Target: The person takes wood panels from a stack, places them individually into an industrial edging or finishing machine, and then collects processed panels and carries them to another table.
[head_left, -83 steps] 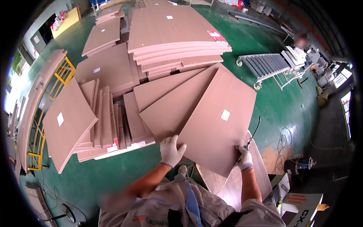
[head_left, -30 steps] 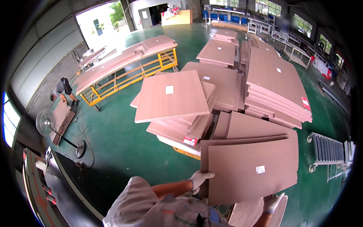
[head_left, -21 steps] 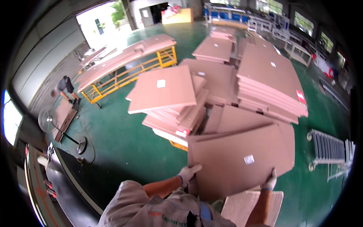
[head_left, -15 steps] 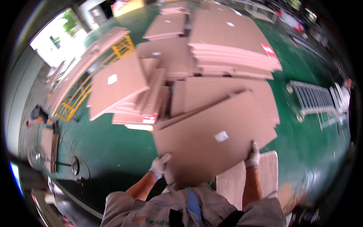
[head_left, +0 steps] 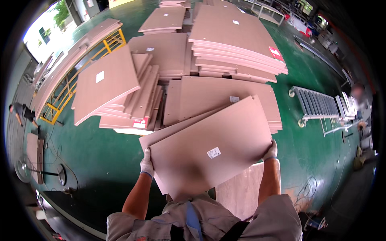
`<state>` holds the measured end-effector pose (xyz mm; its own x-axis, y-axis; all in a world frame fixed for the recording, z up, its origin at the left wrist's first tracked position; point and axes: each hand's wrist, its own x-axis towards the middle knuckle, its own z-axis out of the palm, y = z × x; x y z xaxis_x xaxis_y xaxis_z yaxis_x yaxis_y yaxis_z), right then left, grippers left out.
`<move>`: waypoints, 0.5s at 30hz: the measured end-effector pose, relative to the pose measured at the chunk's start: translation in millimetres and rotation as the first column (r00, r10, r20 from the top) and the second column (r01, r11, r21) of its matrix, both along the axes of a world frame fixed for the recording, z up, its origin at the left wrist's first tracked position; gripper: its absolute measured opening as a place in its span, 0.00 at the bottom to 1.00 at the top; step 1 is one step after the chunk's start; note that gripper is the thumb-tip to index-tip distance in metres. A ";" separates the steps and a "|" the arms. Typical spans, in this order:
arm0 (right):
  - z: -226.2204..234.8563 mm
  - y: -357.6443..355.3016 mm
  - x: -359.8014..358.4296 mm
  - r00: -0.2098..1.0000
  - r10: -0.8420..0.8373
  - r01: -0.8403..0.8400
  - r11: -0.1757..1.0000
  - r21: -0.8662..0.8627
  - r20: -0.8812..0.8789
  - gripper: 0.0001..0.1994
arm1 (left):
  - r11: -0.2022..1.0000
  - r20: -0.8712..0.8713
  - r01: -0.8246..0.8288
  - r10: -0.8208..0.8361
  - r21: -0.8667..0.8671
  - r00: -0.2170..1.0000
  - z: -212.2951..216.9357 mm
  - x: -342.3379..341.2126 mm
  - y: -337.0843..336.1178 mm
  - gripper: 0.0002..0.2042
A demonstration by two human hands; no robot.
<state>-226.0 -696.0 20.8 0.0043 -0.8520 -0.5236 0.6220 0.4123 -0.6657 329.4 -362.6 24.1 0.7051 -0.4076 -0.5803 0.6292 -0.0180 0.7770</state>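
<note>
A tan rectangular panel [head_left: 209, 132] with a white label [head_left: 214, 152] lies slanted across the front, its near edge close to my body. Beneath it, a second tan panel [head_left: 149, 138] sticks out along the far left edge. My left hand [head_left: 147, 162], in a white glove, is closed on the left edge, thumb up; whether it also grips the lower panel I cannot tell. My gloved right hand [head_left: 270, 151] holds the top panel's right edge, with most of its fingers hidden. Behind them lies a stack of similar panels [head_left: 229, 90].
Panel piles stand at the left [head_left: 106, 80] and far right [head_left: 231, 30]. A yellow frame [head_left: 52, 112] carries long boards. At right is a roller conveyor cart [head_left: 315, 102]; a wood-grain board [head_left: 239, 184] is below my right arm. A stand fan [head_left: 24, 168] and a person [head_left: 24, 112] are at left.
My left hand has gone from the near left corner up along the panel's left edge. The panel has shifted against the stack, baring a label there. The view has swung right.
</note>
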 end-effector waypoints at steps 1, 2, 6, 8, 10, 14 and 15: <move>4.4 10.4 5.3 0.999 -0.024 0.024 1.000 -0.006 -0.027 0.28 | 1.000 0.001 -0.017 0.017 -0.010 1.000 -9.5 8.9 8.4 0.39; 5.3 20.8 6.6 0.997 -0.054 0.054 0.998 -0.014 -0.057 0.28 | 0.998 0.019 -0.034 0.034 0.043 0.999 -17.5 17.6 20.0 0.40; 1.3 76.7 24.1 0.987 -0.067 0.044 0.987 -0.152 -0.149 0.28 | 0.986 -0.005 -0.158 0.158 0.044 0.987 -9.6 25.9 89.1 0.36; 16.1 114.0 52.9 0.994 0.107 -0.104 0.982 -0.154 0.006 0.28 | 0.974 0.042 -0.221 0.219 0.046 0.975 -3.7 35.5 143.4 0.36; 31.7 155.3 86.5 0.986 0.134 -0.113 0.975 -0.189 0.103 0.28 | 0.975 0.097 -0.221 0.216 0.038 0.972 20.4 50.9 192.7 0.37; 54.3 197.5 149.3 0.977 0.192 -0.172 0.968 -0.182 0.097 0.28 | 0.973 0.127 -0.216 0.225 -0.083 0.966 43.5 73.6 310.7 0.37; 62.8 204.8 172.3 0.960 0.245 -0.218 0.958 -0.186 0.139 0.28 | 0.951 0.099 -0.272 0.288 -0.147 0.953 34.7 76.4 342.9 0.38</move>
